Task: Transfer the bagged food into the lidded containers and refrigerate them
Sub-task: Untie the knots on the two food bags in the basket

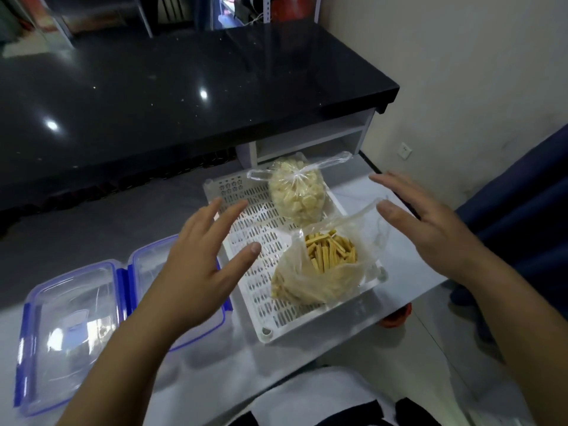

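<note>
White slotted tray (246,229) holds two food bags (one untied); left hand (196,272) and right hand (430,229) hover above it, fingers spread.

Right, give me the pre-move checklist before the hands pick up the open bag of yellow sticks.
1. Left hand free, fingers spread: ok.
2. Right hand free, holding nothing: ok.
3. Open bag of sticks sits in the white tray, mouth up: ok.
4. Tied bag of pale chunks lies apart behind it: ok.
5. Near container lid off, ready to fill: not ok, lid is on.
6. Second container open: cannot tell, hand hides it.
</note>
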A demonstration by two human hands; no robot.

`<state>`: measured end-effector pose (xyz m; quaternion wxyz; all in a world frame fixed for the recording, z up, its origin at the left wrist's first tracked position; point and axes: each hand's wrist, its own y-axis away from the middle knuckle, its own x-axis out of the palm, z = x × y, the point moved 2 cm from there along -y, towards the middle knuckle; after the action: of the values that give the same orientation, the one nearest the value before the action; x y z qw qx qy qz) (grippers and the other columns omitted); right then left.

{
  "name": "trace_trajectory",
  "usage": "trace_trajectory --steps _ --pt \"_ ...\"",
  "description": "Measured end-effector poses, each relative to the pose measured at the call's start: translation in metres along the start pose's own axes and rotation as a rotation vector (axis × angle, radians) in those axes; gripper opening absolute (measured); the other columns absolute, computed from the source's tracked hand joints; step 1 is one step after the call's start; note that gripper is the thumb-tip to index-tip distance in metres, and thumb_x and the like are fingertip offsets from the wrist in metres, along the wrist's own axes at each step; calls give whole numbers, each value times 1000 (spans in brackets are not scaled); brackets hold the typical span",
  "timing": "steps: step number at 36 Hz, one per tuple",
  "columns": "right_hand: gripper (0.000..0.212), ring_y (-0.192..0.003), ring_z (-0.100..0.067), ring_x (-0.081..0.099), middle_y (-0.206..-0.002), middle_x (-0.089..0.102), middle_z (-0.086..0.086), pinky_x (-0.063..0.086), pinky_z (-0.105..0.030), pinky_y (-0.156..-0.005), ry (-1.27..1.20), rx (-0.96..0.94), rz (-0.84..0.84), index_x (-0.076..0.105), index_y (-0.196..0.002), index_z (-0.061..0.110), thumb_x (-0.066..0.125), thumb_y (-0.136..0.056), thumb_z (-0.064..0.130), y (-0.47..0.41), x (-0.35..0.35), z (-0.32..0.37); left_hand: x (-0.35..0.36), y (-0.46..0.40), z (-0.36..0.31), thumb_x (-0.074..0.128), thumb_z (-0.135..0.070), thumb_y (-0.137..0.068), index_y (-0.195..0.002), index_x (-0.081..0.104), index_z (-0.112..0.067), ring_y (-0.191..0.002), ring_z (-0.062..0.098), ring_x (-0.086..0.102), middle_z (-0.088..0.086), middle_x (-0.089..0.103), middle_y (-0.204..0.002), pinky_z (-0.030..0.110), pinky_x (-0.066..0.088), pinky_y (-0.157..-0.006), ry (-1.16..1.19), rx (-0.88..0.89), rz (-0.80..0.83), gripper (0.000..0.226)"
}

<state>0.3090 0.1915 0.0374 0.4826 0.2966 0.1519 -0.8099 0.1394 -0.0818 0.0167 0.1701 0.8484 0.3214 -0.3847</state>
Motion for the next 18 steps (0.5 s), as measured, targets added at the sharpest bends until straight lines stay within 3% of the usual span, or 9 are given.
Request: trace_trajectory --steps 2,6,10,13,15,18 --pt "64 -141 10 26 -155 34 26 21 -35 -119 -118 45 25 49 -135 59 38 -79 86 -6 1 -3 3 -11 10 34 -79 -82 -145 11 -66 -155 14 1 -14 5 -168 50 16 -122 -64 -37 41 68" --pt "61 -140 -6 39 -152 44 19 27 -51 -118 -306 113 -21 62 -125 53 32 -83 85 -22 -4 -11 9 -29 22 32 -82 -79 -154 15 -52 -156 18 -1 -9 5 -169 51 13 -123 -70 -39 75 82" --pt "53 -138 -10 42 -150 46 17 30 -49 -116 -283 153 -72 65 -121 53 41 -82 79 -41 -8 -21 15 -39 20 33 -82 -77 -154 18 -50 -155 18 0 -9 5 -169 50 13 -124 -69 -33 98 85" --pt "54 -136 -13 42 -140 52 21 34 -46 -113 -225 202 -1 61 -131 44 53 -85 71 -59 -3 -40 17 -53 17 42 -76 -82 -154 17 -50 -155 19 2 -9 6 -169 51 14 -124 -91 -20 117 81" --pt "56 -134 -12 42 -133 53 23 35 -38 -103 -176 218 70 59 -135 40 57 -86 66 -73 4 -51 17 -69 15 51 -65 -90 -155 16 -48 -155 20 3 -7 7 -169 51 13 -124 -156 2 128 76" --pt "50 -129 -9 40 -144 48 14 33 -35 -97 -82 201 131 57 -136 41 64 -88 56 -95 14 -65 19 -96 9 60 -52 -93 -156 15 -46 -155 22 3 -4 5 -169 50 12 -123 -298 53 180 78"
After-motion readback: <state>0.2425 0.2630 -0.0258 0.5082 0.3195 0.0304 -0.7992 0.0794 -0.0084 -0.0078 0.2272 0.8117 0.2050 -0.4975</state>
